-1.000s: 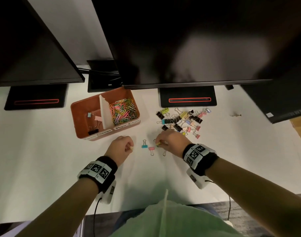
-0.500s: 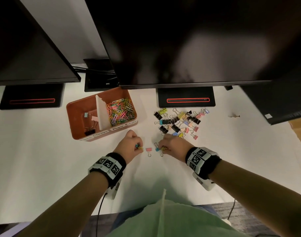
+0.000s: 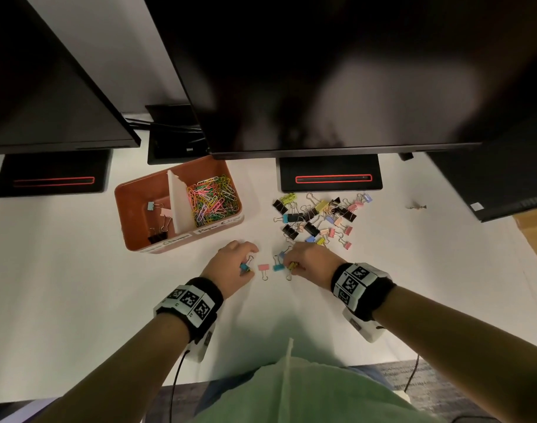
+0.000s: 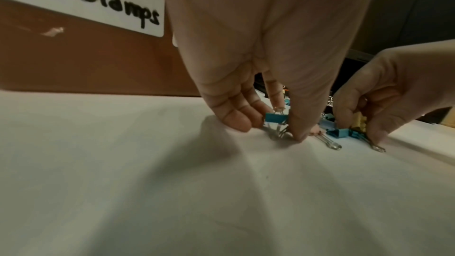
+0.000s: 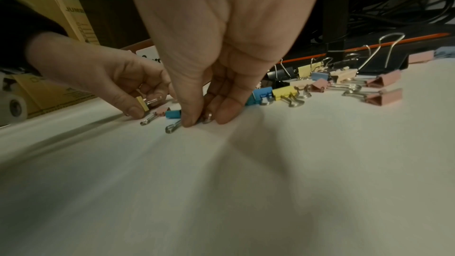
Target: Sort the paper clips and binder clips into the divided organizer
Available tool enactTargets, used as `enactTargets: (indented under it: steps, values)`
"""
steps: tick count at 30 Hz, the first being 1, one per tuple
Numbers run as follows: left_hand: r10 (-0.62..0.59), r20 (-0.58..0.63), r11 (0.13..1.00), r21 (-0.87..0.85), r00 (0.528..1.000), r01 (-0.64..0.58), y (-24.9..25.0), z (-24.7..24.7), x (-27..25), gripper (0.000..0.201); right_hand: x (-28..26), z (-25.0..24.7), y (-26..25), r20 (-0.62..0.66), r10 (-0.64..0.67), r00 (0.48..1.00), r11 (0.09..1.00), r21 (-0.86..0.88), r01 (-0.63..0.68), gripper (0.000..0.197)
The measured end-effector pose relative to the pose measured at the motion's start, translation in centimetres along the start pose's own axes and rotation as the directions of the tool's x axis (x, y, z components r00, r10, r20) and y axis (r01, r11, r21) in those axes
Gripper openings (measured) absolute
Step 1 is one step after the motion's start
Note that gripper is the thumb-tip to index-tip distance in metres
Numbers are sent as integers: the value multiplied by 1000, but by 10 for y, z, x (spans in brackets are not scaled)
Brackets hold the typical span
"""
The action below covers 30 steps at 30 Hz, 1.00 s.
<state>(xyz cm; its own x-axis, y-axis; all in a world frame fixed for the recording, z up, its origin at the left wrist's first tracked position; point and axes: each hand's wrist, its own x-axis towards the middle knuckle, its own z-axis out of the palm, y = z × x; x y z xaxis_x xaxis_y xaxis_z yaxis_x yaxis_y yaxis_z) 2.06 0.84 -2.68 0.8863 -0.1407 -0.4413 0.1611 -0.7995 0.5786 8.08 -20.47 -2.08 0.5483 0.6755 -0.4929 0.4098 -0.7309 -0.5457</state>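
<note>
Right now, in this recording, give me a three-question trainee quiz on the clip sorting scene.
1. True or false: the paper clips lie in the right compartment of the organizer.
2. Which lies loose on the table between the two hands? A) a black binder clip B) the pink binder clip C) a paper clip
3. Fill in: the left hand pinches a ____ binder clip.

Key: 1 true. 2 B. 3 teal; a yellow one also shows at that hand in the right wrist view. The right hand grips a yellow binder clip near the pile of binder clips.
</note>
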Motion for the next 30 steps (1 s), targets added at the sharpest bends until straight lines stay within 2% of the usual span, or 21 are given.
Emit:
enactTargets:
  steps: [6, 12, 14, 16, 19, 27, 30]
  values:
    - [30, 0, 998, -60, 1000, -30, 5, 1, 4, 22, -3, -1, 2, 22, -4, 1000, 999, -38, 5, 15]
    - [38, 36, 996, -78, 999, -35, 14, 0, 6, 27, -6, -3, 4, 60, -31, 998, 999, -34, 33, 12]
    - [43, 52, 994, -100, 998, -37, 15, 0, 6, 34, -4, -6, 3, 63, -54, 997, 998, -10, 55, 17]
    - [64, 83, 996, -74, 994, -58, 17, 0, 7, 40, -1, -7, -1, 77, -84, 994, 996, 11, 83, 30]
    - [68, 118, 997, 33, 991, -72, 20, 2, 9, 34, 5, -7, -10, 107, -101, 989, 993, -44, 106, 45]
    - [55, 70, 997, 47, 996, -59, 20, 6, 10, 16, 19, -6, -14, 59, -40, 997, 994, -100, 46, 24]
    - [43, 66, 998, 39, 997, -46, 18, 7, 11, 13, 18, -7, -11, 30, -32, 999, 994, -100, 35, 24]
